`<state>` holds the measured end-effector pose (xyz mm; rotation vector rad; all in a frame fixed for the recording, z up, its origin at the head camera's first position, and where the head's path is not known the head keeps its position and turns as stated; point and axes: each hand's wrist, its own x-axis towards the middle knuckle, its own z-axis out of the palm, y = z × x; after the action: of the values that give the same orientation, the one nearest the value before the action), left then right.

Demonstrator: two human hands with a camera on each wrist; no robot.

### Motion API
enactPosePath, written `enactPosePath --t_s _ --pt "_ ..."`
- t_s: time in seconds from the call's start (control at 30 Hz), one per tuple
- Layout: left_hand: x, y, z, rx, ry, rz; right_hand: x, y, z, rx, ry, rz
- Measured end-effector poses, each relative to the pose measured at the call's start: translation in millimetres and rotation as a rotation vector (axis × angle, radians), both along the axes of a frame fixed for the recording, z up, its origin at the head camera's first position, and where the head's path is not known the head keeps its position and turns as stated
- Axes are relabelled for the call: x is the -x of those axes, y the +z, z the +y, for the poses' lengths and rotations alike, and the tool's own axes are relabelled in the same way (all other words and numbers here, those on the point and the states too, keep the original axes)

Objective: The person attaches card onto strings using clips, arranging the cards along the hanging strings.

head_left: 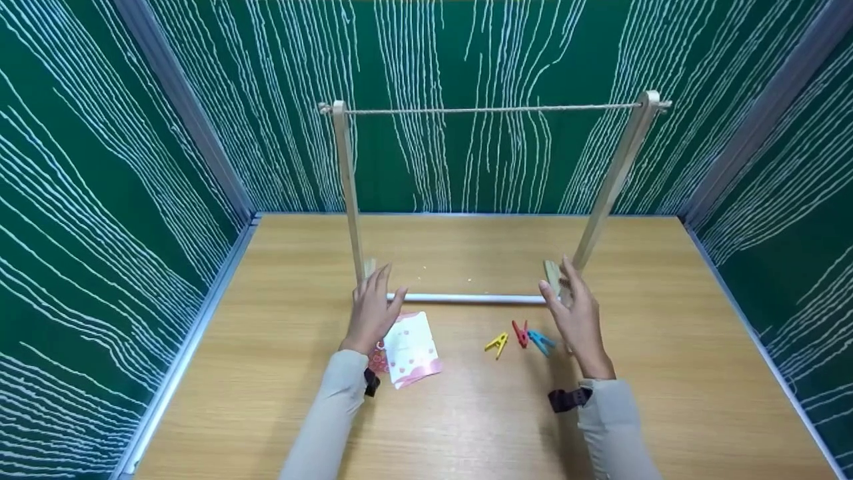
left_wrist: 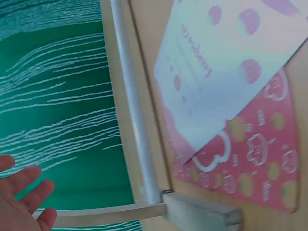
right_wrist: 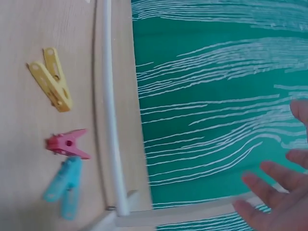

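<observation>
Rack [head_left: 490, 200] upright, long axis left-right; left hand [head_left: 373, 310], right hand [head_left: 576, 313] beside posts, fingers spread, grasping nothing

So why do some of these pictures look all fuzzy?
Left wrist view: the patterned cloths sit too near the lens, so they smear. Right wrist view: the blue peg and right hand blur. Head view: sharp, with edges bent by the wide lens.
</observation>
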<state>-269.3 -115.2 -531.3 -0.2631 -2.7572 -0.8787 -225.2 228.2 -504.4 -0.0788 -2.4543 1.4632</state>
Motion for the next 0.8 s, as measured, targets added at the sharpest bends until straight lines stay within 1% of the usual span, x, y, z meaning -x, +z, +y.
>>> enactPosePath --t_s 0.1,0.2,0.33,0.47,0.53,0.63,0.73,0.8 --pt "-1.5 -10.3 -3 -0.06 0.007 -0.061 -0.4 -10.4 6 0.063 0.038 -0.02" --pt "-2.8 -21.0 -7 -0.104 0.019 -0.113 -0.7 -22.1 10 0.082 0.058 -0.063" --pt "-4.9 -36.0 -11 -0.175 0.039 -0.168 -2.2 -38.7 16 0.07 0.063 -0.139" --pt "-7.7 -49.4 -14 -0.222 0.052 -0.202 -4.0 -52.6 22 0.042 0.061 -0.194" --pt "-8.6 -54.9 -15 -0.236 0.066 -0.215 -4.4 -57.8 24 0.021 0.059 -0.212" --pt "-9.6 -62.3 -17 -0.228 0.091 -0.216 -4.6 -65.2 28 -0.01 0.061 -0.222" --pt "-10.3 -68.1 -18 -0.21 0.111 -0.197 -6.5 -72.6 30 -0.037 0.065 -0.229" --pt "-10.8 -70.2 -19 -0.202 0.113 -0.189 -8.8 -76.8 31 -0.043 0.066 -0.23"
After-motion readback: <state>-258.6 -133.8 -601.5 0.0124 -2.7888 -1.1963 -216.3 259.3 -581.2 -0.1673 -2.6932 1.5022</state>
